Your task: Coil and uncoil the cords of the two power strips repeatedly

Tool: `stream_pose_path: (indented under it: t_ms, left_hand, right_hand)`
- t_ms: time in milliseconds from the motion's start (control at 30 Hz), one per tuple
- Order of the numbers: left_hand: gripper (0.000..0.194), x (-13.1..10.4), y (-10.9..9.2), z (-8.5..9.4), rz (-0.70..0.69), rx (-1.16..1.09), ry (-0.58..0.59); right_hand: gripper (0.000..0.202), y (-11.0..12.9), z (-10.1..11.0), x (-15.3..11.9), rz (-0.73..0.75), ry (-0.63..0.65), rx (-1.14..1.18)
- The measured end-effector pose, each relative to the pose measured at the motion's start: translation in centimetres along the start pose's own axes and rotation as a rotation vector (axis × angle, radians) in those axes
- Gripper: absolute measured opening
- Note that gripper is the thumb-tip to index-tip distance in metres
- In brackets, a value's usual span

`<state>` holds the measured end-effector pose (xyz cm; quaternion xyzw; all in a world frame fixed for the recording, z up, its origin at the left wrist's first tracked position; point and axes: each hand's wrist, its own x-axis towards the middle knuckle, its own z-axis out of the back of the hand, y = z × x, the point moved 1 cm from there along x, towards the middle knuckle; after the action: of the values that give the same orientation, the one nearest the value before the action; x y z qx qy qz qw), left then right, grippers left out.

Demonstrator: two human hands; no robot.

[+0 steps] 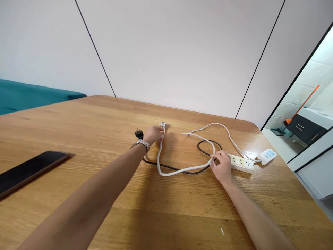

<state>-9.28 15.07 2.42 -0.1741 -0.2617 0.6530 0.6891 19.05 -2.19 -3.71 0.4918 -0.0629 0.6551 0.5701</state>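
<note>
Toward the far edge of the tabletop (78, 126), around its middle, my left hand (154, 134) is pinched on a white cord (164, 174), thumb and fingers drawn together just behind its pale plug (163, 124). My right hand (222, 167), closer to the right edge, has thumb and fingertips brought together around the same cord farther along. Between my hands the cord bows toward me in a broad bend, and past my right hand it curves back toward the far edge.

I'd expect it to be light and bendable but springy, with a smooth sheath that could slide through my fingertips. The plug's moulded body looks like the surest hold; pulling on the sheath alone might strain the join.

A black cord (165, 166) runs across under the white one and could snag it. The black plug (139, 133), prongs up, sits by my left wrist and its metal watch (144, 144). Just beside my right hand is a power strip (241, 164); beyond that, near the right edge, lies a white control box (267, 156) on a thin white lead (229, 135). Off to the left, well apart, rests a phone (31, 170).
</note>
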Motion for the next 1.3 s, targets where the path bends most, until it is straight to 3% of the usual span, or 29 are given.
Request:
stream_pose_path:
  t_ms: [100,233,333,400,500,667,867,1000,1133,1300]
  left_hand:
    - [0.046,-2.2,-1.8,0.6,-0.102,-0.1,0.064]
    - [0.056,-9.2,-5.9,1.9,-0.485,-0.121,0.284]
    - [0.038,-13.6,-7.8,2.3,-0.528,0.06,0.395]
    - [0.028,-14.7,-8.2,2.1,-0.5,0.146,0.376]
    - [0.029,-13.9,-8.2,1.1,-0.47,0.2,0.322]
    - [0.034,-9.0,-8.4,-1.1,-0.391,0.216,0.213]
    - [0.04,-2.0,-9.4,-4.2,-0.301,0.185,0.155]
    - [0.058,-1.2,-9.7,-5.2,-0.347,0.157,0.182]
    - [0.039,-3.4,-7.5,-3.2,-0.315,0.181,0.114]
    - [0.038,-5.8,0.5,2.2,0.026,0.384,-0.042]
  right_hand:
    - [0.01,0.2,-0.1,0.1,-0.069,0.006,-0.092]
    - [0.013,0.5,-0.2,0.2,-0.149,-0.015,-0.123]
    - [0.015,0.6,-0.3,0.2,-0.174,-0.036,-0.119]
    - [0.016,0.5,-0.2,0.1,-0.182,-0.048,-0.101]
    - [0.017,0.1,0.0,0.0,-0.178,-0.088,-0.043]
    - [0.026,-0.5,0.0,-0.1,-0.125,-0.16,-0.019]
    - [0.022,-0.7,-0.3,-0.4,-0.083,-0.058,-0.098]
    - [0.021,-0.6,0.1,-0.3,-0.039,-0.015,-0.124]
    - [0.024,0.6,0.3,-0.5,0.084,0.101,-0.076]
    - [0.047,2.2,-0.5,-0.7,0.26,0.361,-0.092]
